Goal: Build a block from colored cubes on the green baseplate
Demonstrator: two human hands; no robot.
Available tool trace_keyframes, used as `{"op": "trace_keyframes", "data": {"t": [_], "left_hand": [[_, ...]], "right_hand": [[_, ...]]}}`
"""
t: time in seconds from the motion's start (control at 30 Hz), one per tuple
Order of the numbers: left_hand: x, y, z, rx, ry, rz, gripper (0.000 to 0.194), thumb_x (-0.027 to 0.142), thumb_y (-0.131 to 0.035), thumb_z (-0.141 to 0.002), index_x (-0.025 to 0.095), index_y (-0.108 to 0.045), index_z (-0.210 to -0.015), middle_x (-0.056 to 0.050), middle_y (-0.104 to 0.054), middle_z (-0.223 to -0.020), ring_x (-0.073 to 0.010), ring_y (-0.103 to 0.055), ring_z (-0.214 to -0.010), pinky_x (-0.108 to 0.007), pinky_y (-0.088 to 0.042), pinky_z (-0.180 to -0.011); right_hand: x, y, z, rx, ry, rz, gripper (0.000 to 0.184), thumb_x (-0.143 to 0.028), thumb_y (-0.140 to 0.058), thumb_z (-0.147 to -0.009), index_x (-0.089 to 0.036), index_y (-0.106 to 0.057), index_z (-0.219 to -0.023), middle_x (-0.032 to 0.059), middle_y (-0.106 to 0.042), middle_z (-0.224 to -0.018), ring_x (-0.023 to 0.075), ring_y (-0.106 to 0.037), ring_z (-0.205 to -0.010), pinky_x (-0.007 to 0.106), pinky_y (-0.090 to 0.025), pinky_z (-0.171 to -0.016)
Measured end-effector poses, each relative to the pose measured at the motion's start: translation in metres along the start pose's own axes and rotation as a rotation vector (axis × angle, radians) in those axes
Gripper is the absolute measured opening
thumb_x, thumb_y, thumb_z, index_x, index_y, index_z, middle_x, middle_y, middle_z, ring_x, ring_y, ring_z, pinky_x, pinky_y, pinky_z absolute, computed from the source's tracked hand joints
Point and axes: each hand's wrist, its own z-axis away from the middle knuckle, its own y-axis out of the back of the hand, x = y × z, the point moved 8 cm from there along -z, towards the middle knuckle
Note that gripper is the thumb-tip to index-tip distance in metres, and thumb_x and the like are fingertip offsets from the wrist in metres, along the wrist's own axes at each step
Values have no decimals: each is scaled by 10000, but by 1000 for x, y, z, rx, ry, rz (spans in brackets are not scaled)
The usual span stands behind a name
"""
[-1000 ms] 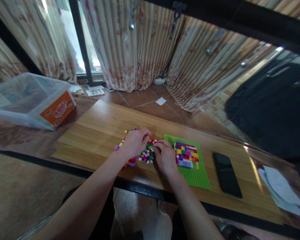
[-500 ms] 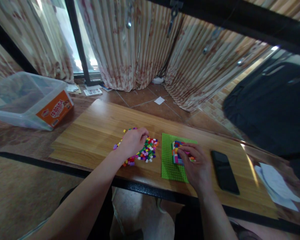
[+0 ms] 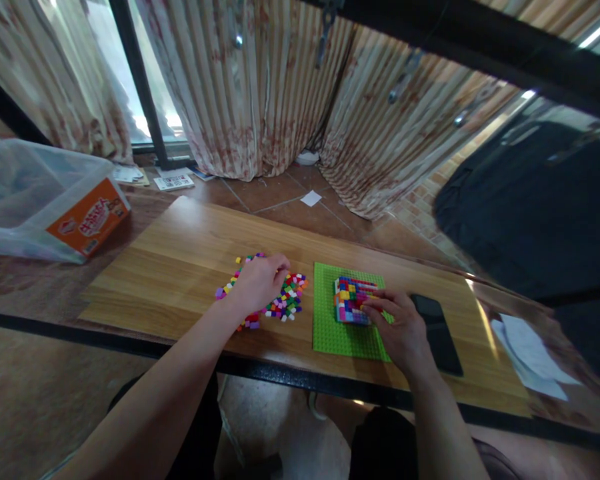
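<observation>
My left hand [image 3: 257, 281] rests curled on a pile of small coloured bricks [image 3: 283, 303] in the middle of the wooden table [image 3: 170, 267]. What its fingers hold, if anything, is hidden. To the right lies a green baseplate [image 3: 336, 330] with a block of multicoloured bricks [image 3: 349, 299] built on it. My right hand [image 3: 403, 329] lies over the plate's right edge, its fingertips pinched against the right side of that brick block. Whether a brick sits between the fingertips is too small to make out.
A black phone [image 3: 437, 330] lies just right of the baseplate, partly under my right hand. A clear plastic bin with an orange label [image 3: 55, 200] stands at the far left. Papers [image 3: 530, 347] lie at the right end. Curtains and a dark bag are beyond the table.
My right hand left the brick pile and moved right onto the baseplate, then settled at the right side of the built block. My left hand stayed on the pile.
</observation>
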Motion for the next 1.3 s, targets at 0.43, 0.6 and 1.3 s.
{"op": "trace_keyframes", "data": {"t": [0.43, 0.6, 1.3], "left_hand": [[-2, -2, -1, -5, 6, 16, 181, 180, -480, -876, 177, -658, -910, -47, -719, -830, -173, -651, -743, -284, -462, -688], [-1, -2, -1, -7, -3, 10, 185, 188, -477, -879, 176, -660, -908, -44, -719, -821, -168, -653, -744, -281, -466, -692], [-4, -3, -1, -40, 36, -51, 198, 194, -469, -895, 169, -660, -943, -48, -719, -841, -181, -652, -762, -283, -454, -695]], "right_hand": [[17, -4, 0, 16, -214, -119, 211, -411, -691, -748, -205, -734, -771, 74, -643, -1004, 214, -623, -905, 389, -517, -779], [20, -4, -1, 39, -270, -144, 218, -409, -713, -702, -192, -731, -715, 79, -650, -959, 210, -629, -858, 367, -523, -735], [24, 22, 4, 410, -376, -364, 245, -400, -711, -716, -161, -707, -770, 47, -687, -748, 164, -630, -667, 327, -526, -652]]}}
